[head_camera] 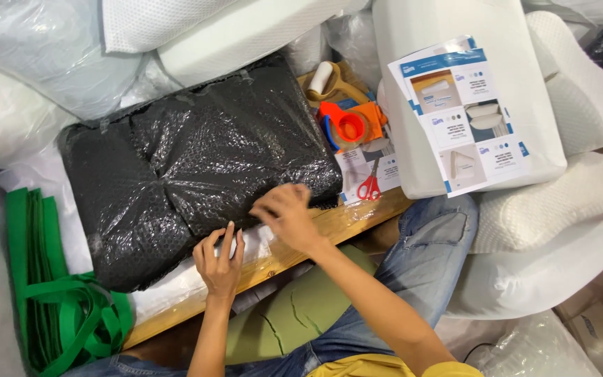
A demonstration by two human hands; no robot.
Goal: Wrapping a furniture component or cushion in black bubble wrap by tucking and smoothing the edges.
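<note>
Head view, looking down at a person sitting at a low wooden counter [329, 227]. A large black bundle [197, 164], wrapped in clear bubble film, is lying across the counter and covering most of it; only the near edge of the wood is showing.

The left hand [219, 260] is resting at the bundle's near edge, fingers held together and pointing up, pressing on the film; it is pinching nothing that can be seen. The right hand [286, 213] is lying just to the right of it on the same near edge, its grip curled down over the film. It is blurred, so whether the fingertips are pinching film or tape cannot be told.

Beyond the bundle's right end, an orange tape dispenser [350, 126] is sitting near a white-handled roller [324, 78], the roller partly hidden behind it. Red-handled scissors [368, 186] are lying on small printed sheets near the counter's edge. A larger printed sheet [463, 115] is resting on a white foam pillow [413, 84]; more white pillows [560, 202] are crowding the right side, cut off by the frame. Folded green bags [50, 279] with looped straps are lying at the left. The person's jeans [427, 244] and a green cushion [294, 307] are filling the foreground.
</note>
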